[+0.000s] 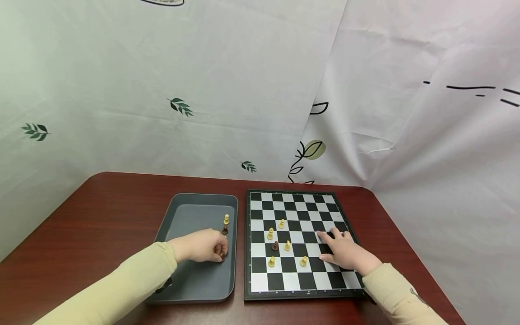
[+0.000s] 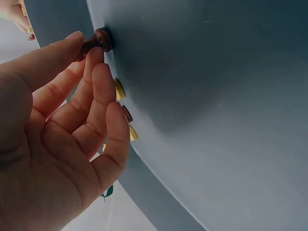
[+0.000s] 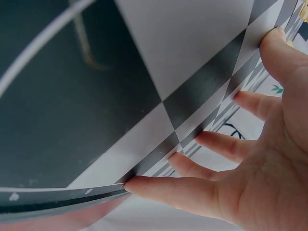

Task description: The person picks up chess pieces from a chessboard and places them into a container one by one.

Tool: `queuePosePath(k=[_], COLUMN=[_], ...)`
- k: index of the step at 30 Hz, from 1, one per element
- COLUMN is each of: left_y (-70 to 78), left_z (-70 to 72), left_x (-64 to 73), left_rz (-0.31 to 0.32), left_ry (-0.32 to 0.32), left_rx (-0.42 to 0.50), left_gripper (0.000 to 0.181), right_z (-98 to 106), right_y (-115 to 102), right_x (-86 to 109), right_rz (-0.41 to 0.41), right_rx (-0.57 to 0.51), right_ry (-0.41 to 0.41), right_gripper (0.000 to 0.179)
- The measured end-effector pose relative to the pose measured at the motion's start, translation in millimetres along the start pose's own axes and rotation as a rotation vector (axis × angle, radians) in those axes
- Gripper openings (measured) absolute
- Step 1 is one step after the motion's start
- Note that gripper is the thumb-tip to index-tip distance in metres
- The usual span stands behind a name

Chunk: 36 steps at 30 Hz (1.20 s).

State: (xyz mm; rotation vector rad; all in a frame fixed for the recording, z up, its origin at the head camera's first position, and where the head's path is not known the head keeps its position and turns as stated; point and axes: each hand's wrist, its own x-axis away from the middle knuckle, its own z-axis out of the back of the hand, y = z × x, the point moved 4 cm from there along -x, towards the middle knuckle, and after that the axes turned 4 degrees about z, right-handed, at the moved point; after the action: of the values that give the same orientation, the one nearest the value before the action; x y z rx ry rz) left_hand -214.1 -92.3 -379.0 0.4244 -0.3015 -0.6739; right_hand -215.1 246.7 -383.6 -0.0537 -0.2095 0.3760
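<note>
My left hand (image 1: 205, 246) is over the right side of a grey tray (image 1: 199, 212). Between thumb and index finger it pinches a dark brown chess pawn (image 2: 98, 41), whose base is at the tray floor. Beyond the fingers, a yellow chess piece (image 1: 226, 219) and a brown one (image 1: 225, 229) stand in a row along the tray's right side; the left wrist view shows another yellow base (image 2: 119, 89) partly behind the fingers. Fingers spread, my right hand (image 1: 347, 252) rests its fingertips on the right part of the chessboard (image 1: 290, 280).
On the board's left half stand several yellow pieces (image 1: 270, 233) and one brown piece (image 1: 275, 246). Tray and board lie side by side on a reddish-brown table (image 1: 109, 216), a narrow gap between them. A white patterned cloth (image 1: 243, 81) hangs behind.
</note>
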Motion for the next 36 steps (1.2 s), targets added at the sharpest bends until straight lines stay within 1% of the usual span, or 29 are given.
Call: queuePosePath(k=[10,16,26,28,36], left_y=[0.9,0.8,-1.3,-1.8,-3.2], left_z=[-1.7,-1.8,2.4,3.3,7.4], left_x=[1.4,3.3,5.4,5.6,5.6], left_rz=[0.007,-0.003,-0.026,-0.023,0.029], left_ry=[0.000,0.000,0.010,0.013,0.014], left_rx=[-0.005,-0.006,0.014,0.016,0.029], left_gripper=[0.015,0.016,0.015,0.015,0.010], right_z=[-0.1,-0.2,0.5,0.8,0.8], right_y=[-0.1,-0.1,-0.8,-1.1,-0.8], right_x=[-0.3,-0.4,0.7,0.8,0.8], right_rz=[-0.002,-0.001,0.001,0.002,0.003], right_rx=[0.001,-0.002,-0.017,-0.017,-0.015], right_ry=[-0.005,-0.009,-0.006,-0.006,-0.009], right_gripper=[0.062,0.063,0.061,0.061,0.062])
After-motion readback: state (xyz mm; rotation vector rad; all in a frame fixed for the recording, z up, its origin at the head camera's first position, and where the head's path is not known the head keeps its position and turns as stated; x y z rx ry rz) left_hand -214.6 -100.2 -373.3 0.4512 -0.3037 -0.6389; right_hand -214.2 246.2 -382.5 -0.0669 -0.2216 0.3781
